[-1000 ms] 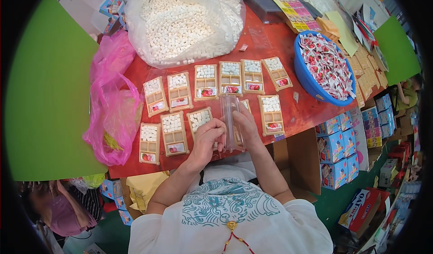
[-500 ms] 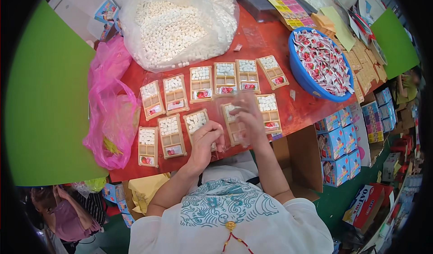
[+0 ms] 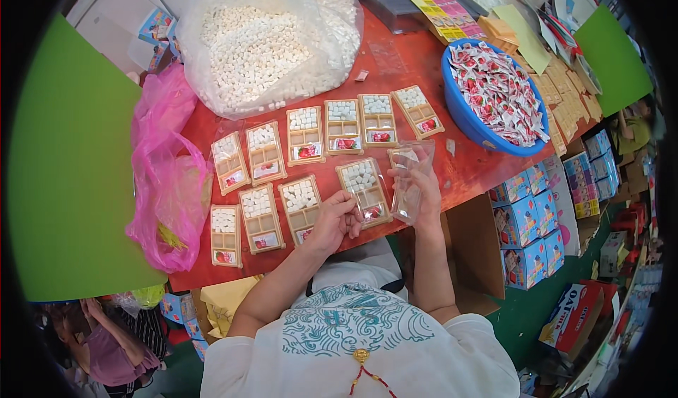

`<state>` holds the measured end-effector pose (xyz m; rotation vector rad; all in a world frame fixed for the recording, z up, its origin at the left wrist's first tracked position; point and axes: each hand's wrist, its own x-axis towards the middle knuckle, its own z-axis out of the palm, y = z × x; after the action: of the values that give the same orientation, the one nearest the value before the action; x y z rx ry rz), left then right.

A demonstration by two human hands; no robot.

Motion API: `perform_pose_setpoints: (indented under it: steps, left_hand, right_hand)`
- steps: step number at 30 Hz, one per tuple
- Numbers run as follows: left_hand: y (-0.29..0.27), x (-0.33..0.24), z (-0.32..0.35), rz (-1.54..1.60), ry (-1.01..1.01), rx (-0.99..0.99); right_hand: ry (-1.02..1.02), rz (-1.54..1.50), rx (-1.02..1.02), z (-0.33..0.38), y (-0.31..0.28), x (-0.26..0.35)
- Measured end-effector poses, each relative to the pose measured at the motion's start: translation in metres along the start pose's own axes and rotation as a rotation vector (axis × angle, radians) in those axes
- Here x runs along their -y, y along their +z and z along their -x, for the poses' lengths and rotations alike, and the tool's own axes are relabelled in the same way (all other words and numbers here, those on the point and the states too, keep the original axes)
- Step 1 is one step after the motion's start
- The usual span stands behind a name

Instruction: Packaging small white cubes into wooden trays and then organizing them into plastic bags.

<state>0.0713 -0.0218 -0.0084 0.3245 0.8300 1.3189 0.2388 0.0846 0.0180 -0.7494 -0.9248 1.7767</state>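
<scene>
My right hand (image 3: 424, 192) holds a clear plastic lid (image 3: 408, 199) upright over the right end of the front row of trays. Behind the lid, a beige compartment tray (image 3: 403, 159) is partly hidden. My left hand (image 3: 336, 221) is closed, its curled fingers at the lower left corner of another tray (image 3: 364, 190); whether they grip anything is hidden. Small white marshmallow-like pieces fill this tray's upper part, a red-and-white sachet lies at its bottom, and its top looks glossy. To its left stands a similar tray (image 3: 301, 204), its lower end partly behind my left hand.
Similar trays (image 3: 305, 135) stand in two rows on the red table (image 3: 395, 59). Behind them lies a large clear bag of white pieces (image 3: 258, 55). A blue basin (image 3: 452, 101) of sachets stands right, a pink plastic bag (image 3: 166, 179) left. Below right are an open carton (image 3: 477, 250) and stacked blue boxes (image 3: 522, 221).
My right hand has moved right with the clear lid, uncovering the view of the tray beside my left hand. My left hand has shifted slightly right and down. The whole view has shifted slightly.
</scene>
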Motion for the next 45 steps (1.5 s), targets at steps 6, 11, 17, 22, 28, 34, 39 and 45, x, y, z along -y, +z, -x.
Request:
perform_pose_setpoints:
  steps: [6,11,17,22,28,34,39,45]
  left_hand:
    - [-0.003,-0.004,0.007,-0.033,-0.077,-0.014]
    - [-0.003,-0.007,0.016,-0.036,-0.112,-0.052]
    - [0.004,-0.013,0.034,0.0,-0.168,-0.106]
    - [0.009,-0.02,0.056,-0.273,-0.092,-0.166]
    - [0.018,-0.02,0.048,-1.135,0.475,-0.144]
    - [0.014,0.002,0.027,-1.774,0.806,-0.054]
    - [0.016,0.009,0.039,-1.885,0.749,-0.078]
    - [0.02,0.003,0.034,-1.986,0.766,-0.076]
  right_hand:
    - [0.01,-0.013,-0.007,0.001,-0.001,-0.002]
    - [0.038,-0.036,0.044,0.001,0.0,-0.009]
    - [0.066,-0.041,0.064,0.005,0.006,-0.014]
    - [0.1,-0.029,0.094,0.005,0.005,-0.021]
    - [0.147,0.027,0.108,0.004,0.003,-0.026]
    - [0.198,0.05,0.112,0.003,0.009,-0.023]
    - [0.222,0.067,0.147,-0.001,0.011,-0.024]
    - [0.272,0.093,0.143,-0.002,0.016,-0.023]
